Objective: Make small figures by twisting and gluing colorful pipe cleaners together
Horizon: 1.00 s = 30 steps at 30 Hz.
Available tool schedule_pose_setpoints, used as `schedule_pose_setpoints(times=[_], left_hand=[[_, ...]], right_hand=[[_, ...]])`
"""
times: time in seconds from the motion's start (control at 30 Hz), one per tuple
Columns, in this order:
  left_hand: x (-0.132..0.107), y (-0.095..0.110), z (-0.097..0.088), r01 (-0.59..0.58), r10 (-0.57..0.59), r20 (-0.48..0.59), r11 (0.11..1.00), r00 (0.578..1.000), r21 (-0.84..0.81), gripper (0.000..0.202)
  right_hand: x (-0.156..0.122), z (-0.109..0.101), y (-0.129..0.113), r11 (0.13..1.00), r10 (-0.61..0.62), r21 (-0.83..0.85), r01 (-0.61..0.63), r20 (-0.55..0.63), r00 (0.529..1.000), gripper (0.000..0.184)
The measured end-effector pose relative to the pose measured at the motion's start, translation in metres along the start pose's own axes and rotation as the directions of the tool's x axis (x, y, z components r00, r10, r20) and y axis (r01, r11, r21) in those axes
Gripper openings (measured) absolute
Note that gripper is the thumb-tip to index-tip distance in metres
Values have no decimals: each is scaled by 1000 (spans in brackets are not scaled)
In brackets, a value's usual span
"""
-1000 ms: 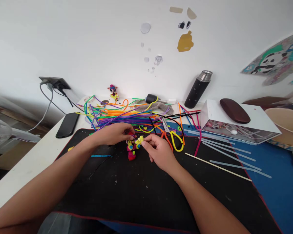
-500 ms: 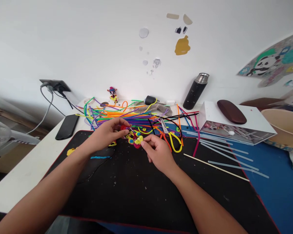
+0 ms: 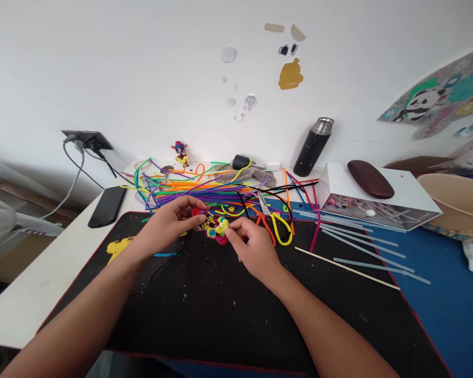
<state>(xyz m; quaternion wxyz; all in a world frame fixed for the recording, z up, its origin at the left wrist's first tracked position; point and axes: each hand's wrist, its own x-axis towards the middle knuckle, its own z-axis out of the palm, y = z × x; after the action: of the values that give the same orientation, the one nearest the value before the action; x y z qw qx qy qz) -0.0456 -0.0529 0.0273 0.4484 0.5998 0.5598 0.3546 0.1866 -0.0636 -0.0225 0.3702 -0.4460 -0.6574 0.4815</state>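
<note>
Between my two hands is a small pipe-cleaner figure point(image 3: 212, 224) in red, yellow, black and blue, held just above the black mat point(image 3: 205, 315). My left hand point(image 3: 177, 218) grips its red end, thumb and fingers closed. The fingertips of my right hand point(image 3: 252, 244) pinch the yellow fuzzy part at the figure's other end. Scissors point(image 3: 278, 226) with yellow and orange handles lie right of my right hand. Behind my hands spreads a heap of coloured pipe cleaners point(image 3: 197, 189). A blue pipe-cleaner piece point(image 3: 165, 255) and a yellow piece point(image 3: 118, 248) lie by my left forearm.
A similar finished-looking figure point(image 3: 180, 153) stands against the wall. Farther right are a black flask point(image 3: 314, 147), a white box point(image 3: 398, 194) with a dark red case point(image 3: 370, 179) on top, translucent glue sticks point(image 3: 370, 247) and a wooden stick point(image 3: 347, 268). A phone point(image 3: 107, 207) lies left.
Both hands keep their hold on the figure and have barely shifted. The view has moved slightly, and more of the yellow piece shows beside my left forearm.
</note>
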Motion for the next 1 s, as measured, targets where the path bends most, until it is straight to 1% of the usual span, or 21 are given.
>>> schedule_pose_setpoints(times=[0.3, 0.47, 0.6, 0.7, 0.77, 0.9, 1.0], left_hand=[[-4, 2, 3, 19, -19, -17, 999, 1000, -30, 45], [-6, 4, 4, 16, -16, -20, 1000, 1000, -19, 44], [-9, 10, 7, 26, -26, 2, 999, 1000, -40, 46], [-13, 15, 11, 52, -50, 27, 997, 998, -60, 48], [-14, 16, 13, 49, -48, 26, 998, 999, -49, 46], [-15, 11, 15, 21, -22, 17, 1000, 1000, 12, 44], [-15, 3, 16, 24, -27, 39, 998, 999, 60, 45]], right_hand=[[0, -1, -3, 996, -50, -75, 51, 15, 999, 20], [0, -1, -2, 999, -15, -49, 19, 69, 998, 20], [0, 0, -1, 1000, 8, -29, -5, 103, 995, 20], [0, 0, -1, 1000, 15, -29, -12, 104, 995, 19], [1, -1, -1, 999, 19, -35, -16, 97, 995, 18], [1, 0, -2, 998, 8, -67, -1, 99, 995, 19], [1, 0, -2, 996, -2, -87, 12, 107, 994, 18]])
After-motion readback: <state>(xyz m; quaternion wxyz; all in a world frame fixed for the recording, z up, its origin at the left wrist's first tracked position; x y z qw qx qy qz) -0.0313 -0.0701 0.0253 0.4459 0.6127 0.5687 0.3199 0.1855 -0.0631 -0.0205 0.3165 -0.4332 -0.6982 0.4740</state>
